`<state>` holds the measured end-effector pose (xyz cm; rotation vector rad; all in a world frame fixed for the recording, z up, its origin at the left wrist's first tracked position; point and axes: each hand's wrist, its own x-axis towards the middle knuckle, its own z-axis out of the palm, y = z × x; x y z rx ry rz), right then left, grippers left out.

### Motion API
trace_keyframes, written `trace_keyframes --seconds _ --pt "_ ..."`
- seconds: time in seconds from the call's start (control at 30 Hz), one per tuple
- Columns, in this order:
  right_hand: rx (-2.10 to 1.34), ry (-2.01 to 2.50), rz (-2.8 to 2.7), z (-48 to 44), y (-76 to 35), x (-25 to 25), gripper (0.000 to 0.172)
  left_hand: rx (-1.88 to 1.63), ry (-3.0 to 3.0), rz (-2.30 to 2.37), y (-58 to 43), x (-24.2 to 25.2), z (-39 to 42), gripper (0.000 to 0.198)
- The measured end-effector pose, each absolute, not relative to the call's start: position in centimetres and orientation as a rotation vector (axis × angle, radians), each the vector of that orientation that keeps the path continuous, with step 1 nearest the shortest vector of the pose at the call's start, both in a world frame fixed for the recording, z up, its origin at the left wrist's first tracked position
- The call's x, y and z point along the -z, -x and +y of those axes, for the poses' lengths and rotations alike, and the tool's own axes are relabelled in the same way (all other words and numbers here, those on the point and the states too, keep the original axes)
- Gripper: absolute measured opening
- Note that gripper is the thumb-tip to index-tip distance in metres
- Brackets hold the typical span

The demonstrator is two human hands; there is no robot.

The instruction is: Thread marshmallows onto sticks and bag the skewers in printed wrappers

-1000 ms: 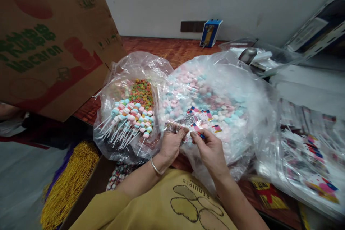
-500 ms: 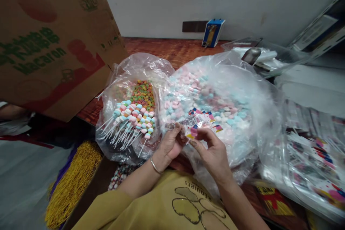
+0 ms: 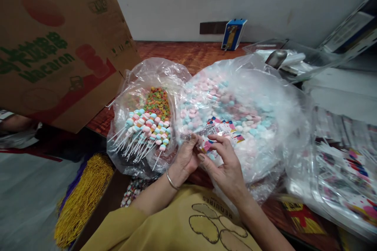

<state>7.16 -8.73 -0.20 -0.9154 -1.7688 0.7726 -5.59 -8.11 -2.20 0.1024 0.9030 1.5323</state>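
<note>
Both hands, left hand [image 3: 186, 156] and right hand [image 3: 226, 163], pinch one printed sleeve [image 3: 217, 132], each grip closed on it. Step in hand, judged: opening its mouth; next calls for a skewer from the near-left skewer bundle [image 3: 144, 135]

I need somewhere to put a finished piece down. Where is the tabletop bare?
Bare wood shows only behind the two candy bags, up to the wall, between the cardboard box and the blue packet. Both hands work amid bags; printed wrappers crowd the right.

Skewers [image 3: 144, 135] lie in the bag [image 3: 129, 86] left of the wrappers [image 3: 218, 131].
</note>
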Motion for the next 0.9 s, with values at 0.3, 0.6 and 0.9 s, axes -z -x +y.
trace_keyframes --seconds 0.3,0.6,0.9 --pt "-0.995 0.881 -1.633 -8.1 -7.5 1.7 0.012 -1.517 -0.079 0.919 5.4 1.5 -7.9 0.058" --pt "-0.820 0.930 -1.667 -8.0 -7.4 1.3 0.012 -1.557 -0.186 0.827 4.5 1.6 -8.2 0.048" --pt "-0.357 0.827 -1.902 -9.5 -7.3 0.3 0.025 -1.394 0.177 0.708 5.8 2.1 -7.5 0.043"
